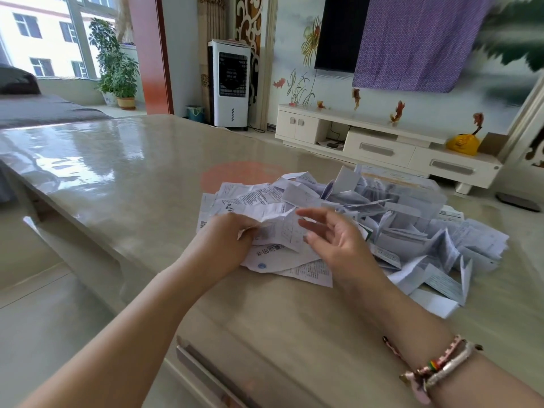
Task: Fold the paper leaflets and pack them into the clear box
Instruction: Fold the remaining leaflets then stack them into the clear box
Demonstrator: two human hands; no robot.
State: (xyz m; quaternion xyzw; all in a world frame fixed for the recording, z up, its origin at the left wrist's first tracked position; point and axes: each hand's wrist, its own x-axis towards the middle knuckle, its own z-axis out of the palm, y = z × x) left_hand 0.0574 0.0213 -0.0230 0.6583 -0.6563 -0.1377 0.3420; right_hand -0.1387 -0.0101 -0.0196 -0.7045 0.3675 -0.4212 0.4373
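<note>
Gripping a creased white printed paper leaflet (279, 231) by its left edge, the left hand (226, 240) has its fingers curled round the sheet. The right hand (332, 240) hovers just beside it, fingers spread and loose, holding nothing. Below lies a heap of white paper leaflets (397, 231) on a glossy beige table (117, 172). A clear plastic box (412, 189), stuffed with folded leaflets, sits behind the heap.

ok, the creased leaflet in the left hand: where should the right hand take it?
Probably its free right edge. The left hand pinches the leaflet at its left side, so the sheet juts right, raised off the pile. The right hand, open beside it, can come in from the right, thumb over, fingers under.
</note>
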